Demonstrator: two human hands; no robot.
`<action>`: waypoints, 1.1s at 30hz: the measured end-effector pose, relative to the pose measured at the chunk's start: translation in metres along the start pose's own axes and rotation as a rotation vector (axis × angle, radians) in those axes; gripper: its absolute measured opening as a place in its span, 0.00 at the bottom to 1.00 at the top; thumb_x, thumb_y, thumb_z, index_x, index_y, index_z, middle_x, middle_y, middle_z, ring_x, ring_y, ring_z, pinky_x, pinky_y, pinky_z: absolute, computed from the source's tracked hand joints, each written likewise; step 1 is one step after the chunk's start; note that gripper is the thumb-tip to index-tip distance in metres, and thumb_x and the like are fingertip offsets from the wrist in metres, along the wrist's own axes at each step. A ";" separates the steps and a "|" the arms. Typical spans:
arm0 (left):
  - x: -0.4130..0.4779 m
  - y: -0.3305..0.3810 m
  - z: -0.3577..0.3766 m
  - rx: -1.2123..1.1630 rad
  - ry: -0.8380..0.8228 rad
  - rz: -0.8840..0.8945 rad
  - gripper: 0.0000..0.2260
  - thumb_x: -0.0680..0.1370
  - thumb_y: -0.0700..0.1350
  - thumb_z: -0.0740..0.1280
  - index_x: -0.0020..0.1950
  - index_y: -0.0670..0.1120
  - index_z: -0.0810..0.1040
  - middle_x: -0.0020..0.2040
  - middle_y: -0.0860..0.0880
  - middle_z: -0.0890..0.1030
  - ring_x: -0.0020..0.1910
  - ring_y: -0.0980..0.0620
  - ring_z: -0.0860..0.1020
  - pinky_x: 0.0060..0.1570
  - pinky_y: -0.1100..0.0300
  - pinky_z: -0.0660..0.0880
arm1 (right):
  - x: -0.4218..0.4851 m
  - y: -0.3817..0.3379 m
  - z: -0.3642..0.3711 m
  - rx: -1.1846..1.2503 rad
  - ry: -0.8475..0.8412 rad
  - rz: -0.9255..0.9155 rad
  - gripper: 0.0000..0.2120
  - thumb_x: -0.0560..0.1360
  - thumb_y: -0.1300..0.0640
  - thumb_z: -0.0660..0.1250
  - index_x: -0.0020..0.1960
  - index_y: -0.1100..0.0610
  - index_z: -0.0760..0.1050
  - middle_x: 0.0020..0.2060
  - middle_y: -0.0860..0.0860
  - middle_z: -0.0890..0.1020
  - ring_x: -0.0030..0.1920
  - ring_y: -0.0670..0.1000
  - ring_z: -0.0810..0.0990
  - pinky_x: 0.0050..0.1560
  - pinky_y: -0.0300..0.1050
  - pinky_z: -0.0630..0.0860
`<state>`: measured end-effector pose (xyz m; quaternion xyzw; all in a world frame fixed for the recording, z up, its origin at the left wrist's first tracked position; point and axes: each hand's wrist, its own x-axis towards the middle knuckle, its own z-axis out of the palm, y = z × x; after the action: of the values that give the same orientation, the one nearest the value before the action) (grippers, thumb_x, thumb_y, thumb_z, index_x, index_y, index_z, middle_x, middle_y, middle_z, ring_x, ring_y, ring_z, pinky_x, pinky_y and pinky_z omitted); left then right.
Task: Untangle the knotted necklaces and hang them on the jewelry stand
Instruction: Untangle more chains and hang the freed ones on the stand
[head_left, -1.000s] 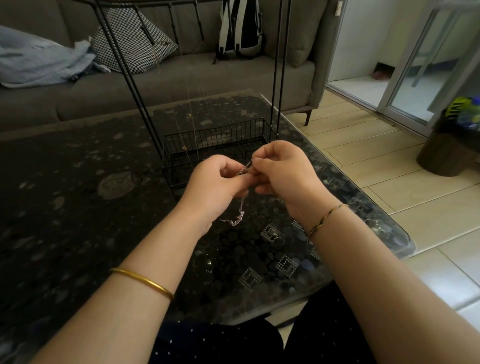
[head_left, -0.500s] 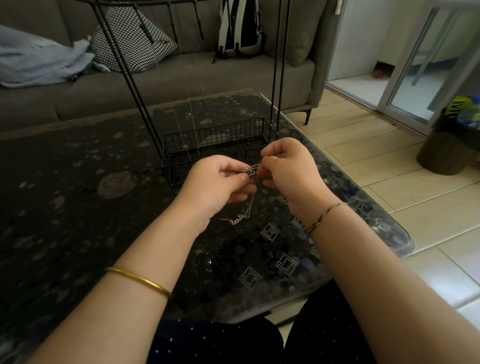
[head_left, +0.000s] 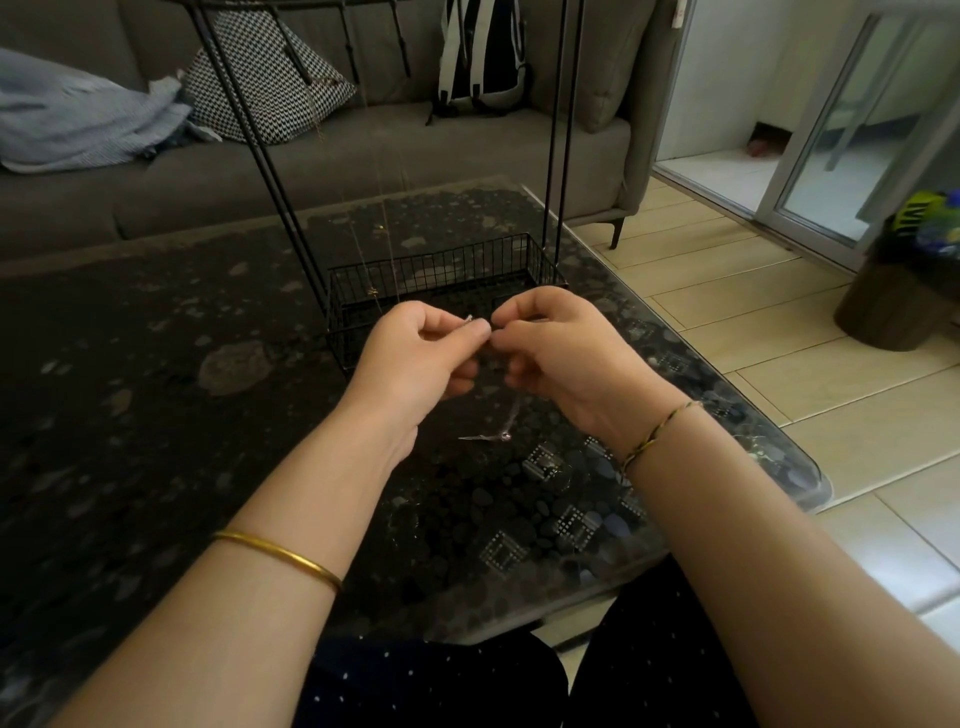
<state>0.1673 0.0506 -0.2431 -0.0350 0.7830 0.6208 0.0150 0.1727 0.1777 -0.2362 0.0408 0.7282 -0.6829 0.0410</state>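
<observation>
Necklace (head_left: 505, 435) tail swung right (blurred); left hand (head_left: 415, 358) and right hand (head_left: 563, 353) fingers pinch it before the basket (head_left: 441, 260).

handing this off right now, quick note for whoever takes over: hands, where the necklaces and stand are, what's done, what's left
Left hand: pinches the silver necklace at its top end.
Right hand: pinches the same chain right beside it.
Its tail and pendant dangle below the hands, above the glass table.
Jewelry stand sits on the table just behind the hands; thin gold chains already hang from it.
Left: finish this chain (any remaining knot is too small to see), then hang it on the stand.
</observation>
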 end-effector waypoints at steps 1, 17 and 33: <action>0.000 0.000 -0.001 -0.031 -0.004 -0.031 0.05 0.76 0.46 0.70 0.47 0.46 0.77 0.42 0.49 0.80 0.38 0.55 0.79 0.40 0.59 0.77 | 0.001 0.001 0.000 -0.009 0.010 -0.016 0.06 0.73 0.68 0.65 0.49 0.60 0.74 0.32 0.51 0.74 0.28 0.46 0.71 0.31 0.40 0.71; -0.002 0.006 -0.001 -0.253 0.036 -0.099 0.04 0.79 0.35 0.62 0.46 0.42 0.73 0.46 0.45 0.82 0.41 0.54 0.83 0.39 0.62 0.80 | 0.002 0.003 -0.002 -0.116 0.092 -0.005 0.06 0.77 0.62 0.63 0.41 0.58 0.74 0.32 0.50 0.74 0.26 0.45 0.67 0.25 0.36 0.64; -0.002 0.007 0.001 -0.129 0.015 -0.017 0.05 0.80 0.37 0.63 0.49 0.47 0.76 0.47 0.47 0.79 0.43 0.54 0.79 0.43 0.59 0.80 | -0.003 0.001 0.000 -0.172 0.054 -0.022 0.05 0.77 0.58 0.65 0.45 0.57 0.79 0.33 0.48 0.76 0.31 0.42 0.71 0.30 0.35 0.70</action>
<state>0.1692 0.0532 -0.2365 -0.0471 0.7412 0.6695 0.0119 0.1754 0.1779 -0.2365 0.0476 0.7856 -0.6167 0.0174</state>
